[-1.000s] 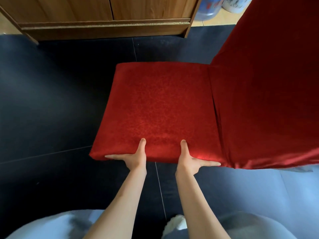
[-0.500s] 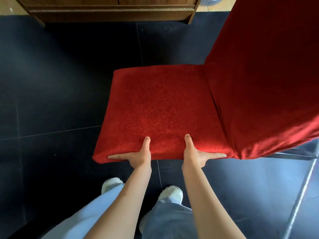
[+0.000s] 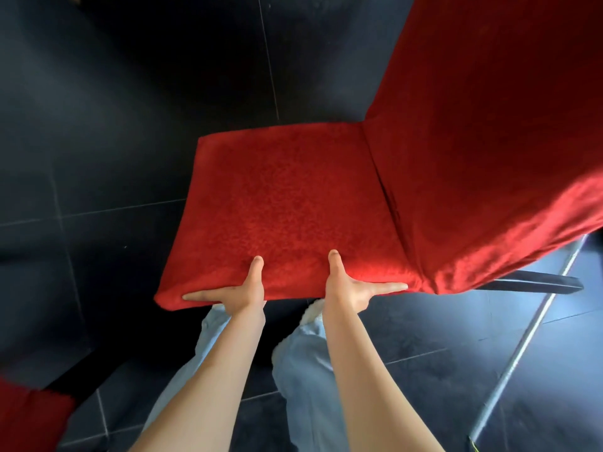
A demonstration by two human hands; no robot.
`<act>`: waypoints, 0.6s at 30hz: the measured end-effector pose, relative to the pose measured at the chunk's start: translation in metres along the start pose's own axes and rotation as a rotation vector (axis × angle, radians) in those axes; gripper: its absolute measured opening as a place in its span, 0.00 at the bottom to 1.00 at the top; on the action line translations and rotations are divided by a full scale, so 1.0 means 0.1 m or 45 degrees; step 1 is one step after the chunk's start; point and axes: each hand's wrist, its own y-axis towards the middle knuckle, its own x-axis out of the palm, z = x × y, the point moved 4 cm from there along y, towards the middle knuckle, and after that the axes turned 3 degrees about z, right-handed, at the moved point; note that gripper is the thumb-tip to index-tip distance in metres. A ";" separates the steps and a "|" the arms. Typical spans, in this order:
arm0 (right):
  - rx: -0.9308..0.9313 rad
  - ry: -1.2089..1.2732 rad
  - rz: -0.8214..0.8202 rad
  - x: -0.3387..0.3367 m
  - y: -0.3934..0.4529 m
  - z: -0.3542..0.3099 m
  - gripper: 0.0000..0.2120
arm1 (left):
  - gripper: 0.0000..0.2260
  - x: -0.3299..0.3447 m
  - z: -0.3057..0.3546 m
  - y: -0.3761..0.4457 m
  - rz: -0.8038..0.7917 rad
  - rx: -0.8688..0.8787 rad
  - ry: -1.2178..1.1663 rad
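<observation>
Both hands grasp the near edge of the red chair seat (image 3: pixel 287 203), in the middle of the view. The left hand (image 3: pixel 236 293) lays its thumb on top and stretches its index finger left along the edge. Just to its right, the right hand (image 3: pixel 350 288) mirrors it, index finger pointing right. The other fingers are hidden under the seat. The backrest (image 3: pixel 489 125) rises at the right, over the dark tiled floor (image 3: pixel 98 141), with light blue trouser legs (image 3: pixel 303 370) nearest
</observation>
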 end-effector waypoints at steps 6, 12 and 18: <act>0.067 -0.037 0.013 -0.05 -0.36 0.05 0.65 | 0.65 -0.31 0.12 0.01 0.064 0.022 0.045; 0.101 -0.113 0.053 -0.13 -0.63 0.13 0.66 | 0.63 -0.59 0.14 0.07 0.010 -0.005 0.097; 0.124 -0.157 0.074 -0.17 -0.88 0.22 0.66 | 0.64 -0.89 0.26 0.00 0.095 -0.043 0.136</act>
